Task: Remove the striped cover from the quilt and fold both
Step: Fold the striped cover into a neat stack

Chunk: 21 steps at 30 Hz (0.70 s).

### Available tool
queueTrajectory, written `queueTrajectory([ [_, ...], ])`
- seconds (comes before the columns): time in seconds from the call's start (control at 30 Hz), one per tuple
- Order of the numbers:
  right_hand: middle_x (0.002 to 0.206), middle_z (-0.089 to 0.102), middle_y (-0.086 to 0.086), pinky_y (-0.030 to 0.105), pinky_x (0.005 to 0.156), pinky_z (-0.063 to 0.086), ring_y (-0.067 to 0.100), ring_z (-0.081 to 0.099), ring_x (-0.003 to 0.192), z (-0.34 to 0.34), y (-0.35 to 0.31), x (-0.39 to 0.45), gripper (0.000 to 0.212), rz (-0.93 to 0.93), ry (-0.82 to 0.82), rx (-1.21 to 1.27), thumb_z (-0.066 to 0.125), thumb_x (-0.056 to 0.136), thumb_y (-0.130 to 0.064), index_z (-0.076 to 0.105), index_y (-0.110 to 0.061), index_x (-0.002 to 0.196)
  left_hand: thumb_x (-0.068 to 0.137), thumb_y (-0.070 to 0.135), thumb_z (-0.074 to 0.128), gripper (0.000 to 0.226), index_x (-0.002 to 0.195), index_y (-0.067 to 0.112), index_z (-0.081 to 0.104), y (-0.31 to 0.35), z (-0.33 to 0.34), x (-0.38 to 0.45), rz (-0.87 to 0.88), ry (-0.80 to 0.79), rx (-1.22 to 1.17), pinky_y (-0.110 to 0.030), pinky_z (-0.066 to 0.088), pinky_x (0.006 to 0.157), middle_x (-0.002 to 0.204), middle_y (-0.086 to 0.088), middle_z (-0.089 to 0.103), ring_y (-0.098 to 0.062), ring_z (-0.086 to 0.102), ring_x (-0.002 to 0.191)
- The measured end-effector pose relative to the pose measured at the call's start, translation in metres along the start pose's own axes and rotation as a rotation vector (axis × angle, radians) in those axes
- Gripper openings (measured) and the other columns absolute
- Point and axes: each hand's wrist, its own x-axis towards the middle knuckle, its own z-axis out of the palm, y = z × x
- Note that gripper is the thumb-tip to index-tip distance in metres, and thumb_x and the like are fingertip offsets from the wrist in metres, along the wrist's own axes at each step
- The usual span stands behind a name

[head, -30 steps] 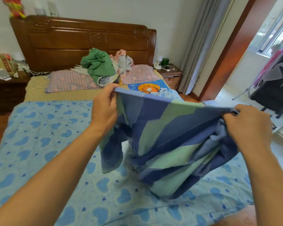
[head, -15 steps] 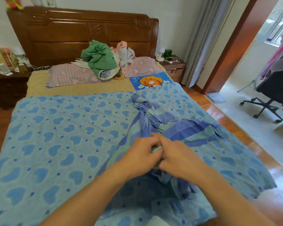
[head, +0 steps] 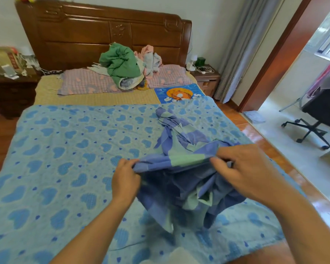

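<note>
The striped cover (head: 181,159), blue and green, lies bunched on the right half of the bed, its far end trailing toward the headboard. My left hand (head: 125,178) grips its near edge at the left. My right hand (head: 244,170) pinches the same edge further right, and the edge is lifted taut between them with loose folds hanging below. Underneath, the light blue quilt (head: 65,159) with dark blue hearts is spread flat over most of the bed.
Two pink checked pillows (head: 80,83) and a heap of green and pink clothes (head: 122,65) lie by the wooden headboard (head: 103,33). Nightstands stand on both sides. An office chair (head: 316,119) is beyond the doorway at right. Wooden floor runs along the bed's right edge.
A second ago both hands held the cover high and wide apart. They dropped it onto the quilt, came together at its near edge, and have now spread apart along that edge.
</note>
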Motion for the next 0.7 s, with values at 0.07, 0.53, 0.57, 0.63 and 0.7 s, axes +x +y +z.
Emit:
queueTrajectory([
  [0.07, 0.052, 0.044, 0.001, 0.034, 0.049, 0.038, 0.015, 0.044, 0.050, -0.013, 0.008, -0.002, 0.037, 0.094, 0.179, 0.104, 0.058, 0.090, -0.028, 0.043, -0.016, 0.058, 0.076, -0.003, 0.052, 0.046, 0.104, 0.027, 0.074, -0.012, -0.007, 0.017, -0.039, 0.027, 0.023, -0.033, 0.048, 0.072, 0.102, 0.000, 0.061, -0.029, 0.064, 0.086],
  [0.53, 0.089, 0.070, 0.013, 0.034, 0.076, 0.041, 0.034, 0.060, 0.089, 0.005, 0.097, -0.026, 0.027, 0.698, 0.665, 0.013, 0.049, 0.098, -0.025, 0.073, -0.017, 0.107, 0.101, 0.008, 0.041, 0.029, 0.122, 0.021, 0.056, -0.090, -0.034, 0.031, -0.449, -0.199, -0.270, -0.043, 0.058, 0.068, 0.099, -0.011, 0.071, -0.035, 0.071, 0.077],
  [0.57, 0.086, 0.068, 0.013, 0.034, 0.075, 0.040, 0.033, 0.059, 0.085, 0.014, 0.100, -0.025, 0.027, 0.731, 0.685, 0.059, 0.047, 0.097, -0.025, 0.073, -0.018, 0.103, 0.103, 0.013, 0.040, 0.027, 0.124, 0.025, 0.053, -0.079, -0.033, 0.027, -0.607, -0.216, -0.566, -0.045, 0.059, 0.069, 0.099, -0.013, 0.071, -0.040, 0.073, 0.078],
  [0.63, 0.074, 0.061, 0.012, 0.038, 0.068, 0.039, 0.029, 0.055, 0.073, 0.035, 0.100, -0.023, 0.026, 0.698, 0.631, 0.199, 0.044, 0.093, -0.023, 0.066, -0.017, 0.081, 0.101, 0.024, 0.047, 0.021, 0.118, 0.028, 0.059, -0.064, -0.036, 0.024, -0.677, -0.097, -1.011, -0.044, 0.060, 0.072, 0.098, -0.009, 0.074, -0.037, 0.074, 0.082],
  [0.7, 0.069, 0.056, 0.008, 0.038, 0.062, 0.038, 0.026, 0.055, 0.069, 0.067, 0.093, -0.034, 0.026, 0.612, 0.203, 0.190, 0.044, 0.093, -0.014, 0.051, -0.018, 0.069, 0.093, 0.024, 0.053, 0.018, 0.096, 0.033, 0.068, -0.064, -0.050, 0.025, -0.568, 0.205, -1.140, -0.033, 0.057, 0.067, 0.087, 0.006, 0.073, -0.019, 0.071, 0.079],
])
